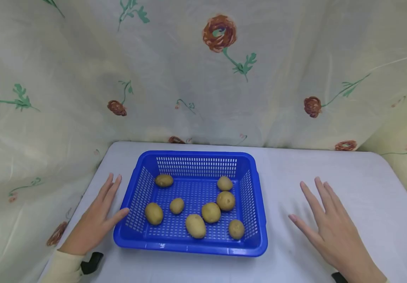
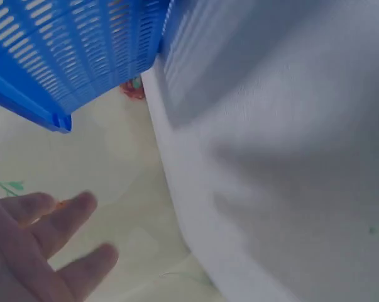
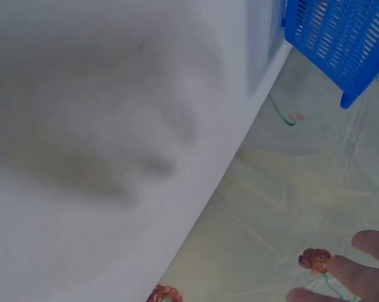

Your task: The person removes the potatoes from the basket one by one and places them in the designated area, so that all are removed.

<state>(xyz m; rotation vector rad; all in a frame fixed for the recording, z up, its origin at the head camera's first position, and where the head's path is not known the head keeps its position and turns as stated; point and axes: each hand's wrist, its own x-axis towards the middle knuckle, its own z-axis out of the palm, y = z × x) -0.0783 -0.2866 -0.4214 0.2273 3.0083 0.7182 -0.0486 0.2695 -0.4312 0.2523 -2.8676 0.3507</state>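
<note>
A blue plastic basket (image 1: 189, 251) with slotted walls stands on the white table, holding several loose potatoes such as the large oval potato (image 1: 195, 226) near its front and the potato (image 1: 164, 180) at its back left. My left hand (image 1: 95, 222) hovers just left of the basket, fingers spread, its thumb by the left rim; whether it touches the rim I cannot tell. Off to the right, my right hand (image 1: 334, 230) hangs over the table with straight, spread fingers, apart from the basket. Both wrist views show fingers holding nothing and a side of the basket.
The white table (image 1: 316, 165) reaches back to a pale curtain (image 1: 168, 70) with printed flowers, which also surrounds the left and right sides. Dark straps show at both wrists, such as the left strap (image 1: 92, 263).
</note>
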